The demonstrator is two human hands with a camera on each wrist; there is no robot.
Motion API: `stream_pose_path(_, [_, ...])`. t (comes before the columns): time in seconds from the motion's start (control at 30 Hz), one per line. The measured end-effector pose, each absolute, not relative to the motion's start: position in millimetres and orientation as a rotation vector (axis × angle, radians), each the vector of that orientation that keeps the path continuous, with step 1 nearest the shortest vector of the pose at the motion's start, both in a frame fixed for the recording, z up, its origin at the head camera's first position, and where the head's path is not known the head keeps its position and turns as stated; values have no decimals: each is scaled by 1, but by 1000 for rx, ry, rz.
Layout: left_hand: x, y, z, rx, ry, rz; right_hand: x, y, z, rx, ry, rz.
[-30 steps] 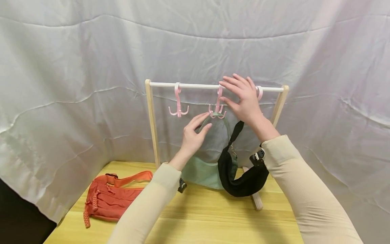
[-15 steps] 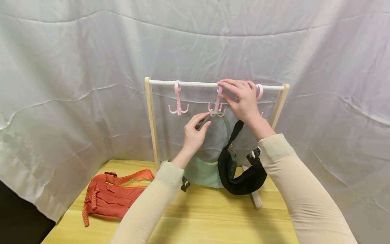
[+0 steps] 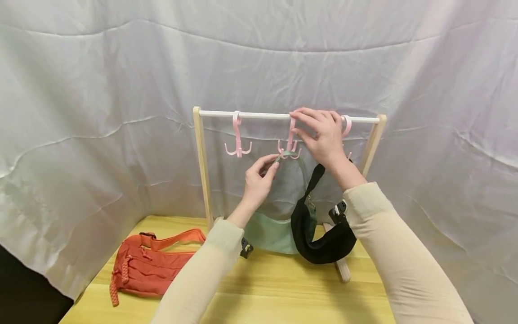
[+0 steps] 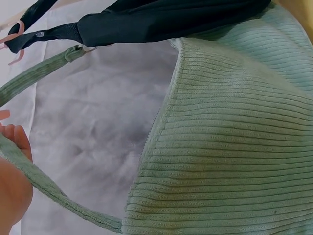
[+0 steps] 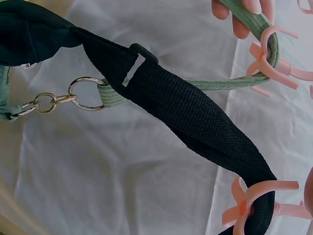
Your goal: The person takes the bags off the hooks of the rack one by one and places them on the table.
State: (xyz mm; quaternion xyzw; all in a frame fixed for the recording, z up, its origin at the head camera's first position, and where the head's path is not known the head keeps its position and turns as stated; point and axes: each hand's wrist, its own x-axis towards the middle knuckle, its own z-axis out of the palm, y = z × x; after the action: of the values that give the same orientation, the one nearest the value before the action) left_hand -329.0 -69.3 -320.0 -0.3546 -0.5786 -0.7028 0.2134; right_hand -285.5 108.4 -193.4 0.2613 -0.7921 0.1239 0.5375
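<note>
My left hand pinches the strap of a ribbed green shoulder bag between thumb and fingers. That strap loops over the middle pink hook, one of three on the white rod. Up at the rod, the right hand has its thumb and index finger on the upper stem of this hook. A black bag hangs by its strap from the right pink hook and partly covers the green bag.
A left pink hook hangs without a bag. An orange-red bag lies at the left of the yellow wooden table. Wooden posts hold up the rod, with grey curtain behind.
My right hand has come down onto the top of the middle hook, its fingers closing in. The left thumb has drawn nearer its fingers on the green strap.
</note>
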Motion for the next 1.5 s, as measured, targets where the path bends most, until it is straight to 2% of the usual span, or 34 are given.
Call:
stream_pose_path(0.63, [-330,-74,-312,-982,-1479,-2113,-284,103,-193,619,-1897,310])
stream_pose_path(1.5, [-330,-74,-288,-920,-1540,-2080,-286,101,-193,606,-1906,340])
